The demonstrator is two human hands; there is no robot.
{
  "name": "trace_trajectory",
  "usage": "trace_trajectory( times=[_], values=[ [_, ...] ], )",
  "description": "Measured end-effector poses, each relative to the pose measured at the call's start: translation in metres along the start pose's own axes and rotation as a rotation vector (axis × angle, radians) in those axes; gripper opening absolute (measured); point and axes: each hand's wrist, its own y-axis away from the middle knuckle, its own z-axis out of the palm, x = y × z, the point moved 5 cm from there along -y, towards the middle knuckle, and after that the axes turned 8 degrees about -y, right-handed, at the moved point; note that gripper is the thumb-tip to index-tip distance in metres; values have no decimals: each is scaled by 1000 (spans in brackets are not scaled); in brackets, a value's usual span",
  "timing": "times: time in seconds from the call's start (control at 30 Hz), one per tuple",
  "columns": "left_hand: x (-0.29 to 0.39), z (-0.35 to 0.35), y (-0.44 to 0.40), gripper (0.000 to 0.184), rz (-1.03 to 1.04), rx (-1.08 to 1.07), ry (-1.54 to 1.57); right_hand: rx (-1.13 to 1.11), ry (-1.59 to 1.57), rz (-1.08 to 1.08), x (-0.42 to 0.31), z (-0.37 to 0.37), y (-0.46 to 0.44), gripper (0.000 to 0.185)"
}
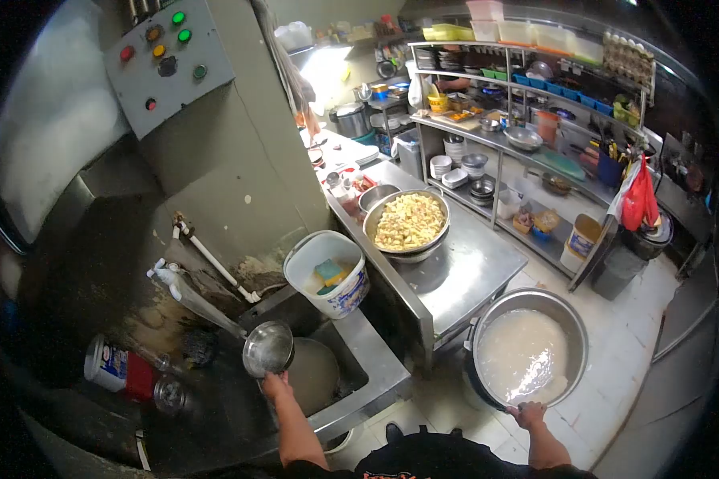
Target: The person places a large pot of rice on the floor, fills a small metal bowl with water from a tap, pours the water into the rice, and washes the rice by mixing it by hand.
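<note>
Left hand: The left hand [276,387] holds the near edge of a metal bowl [268,350], with the fingers closed on it.
Metal bowl: It is above the left part of the sink [383,389]; its inside faces up toward the camera.
Tube: A pale tube [208,307] comes down from the tap [161,270] at the wall and reaches the far left side of the bowl.
Right hand: The right hand [527,413] is at the near edge of a large pot [577,359], with the fingers bent over this edge and gripping it.
Large pot: It stands to the right of the sink, well apart from the bowl, and contains a cloudy, whitish liquid [523,347].
Bucket: At the far side of the sink, a white bucket [302,267] has a yellow and green sponge [329,273] inside.
Steel table: Farther away, on the steel table [475,279], a wide pan [370,231] is full of pale yellow food pieces [407,222].
</note>
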Motion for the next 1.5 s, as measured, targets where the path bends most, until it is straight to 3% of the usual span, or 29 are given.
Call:
trace_trajectory(
  times=[0.27, 0.37, 0.5, 0.77, 1.03, 1.23, 1.33, 1.5],
  values=[
    [9, 17, 12, 43, 23, 41, 35, 60, 29, -7, 3, 6, -6, 66],
    [1, 8, -6, 44, -19, -25, 11, -36, 13, 7, -2, -1, -3, 66],
    [8, 20, 17, 44, -15, 65, 65, 11, 22, 14, 4, 6, -8, 65],
    [16, 19, 35, 43, 35, -13, -37, 93, 61, -30, -1, 1, -1, 67],
    [12, 9, 17, 44, 3, 9, -75, -28, 53, 27, 0, 4, -7, 69],
    [21, 12, 36, 43, 6, 58, 6, 70, 52, 7, 5, 9, -9, 66],
    [11, 9, 12, 43, -60, 13, 23, 30, 21, 8, 0, 0, -2, 66],
    [6, 7, -3, 44, 12, -60, 45, 2, 9, 21, -4, -6, 3, 67]
  ],
)
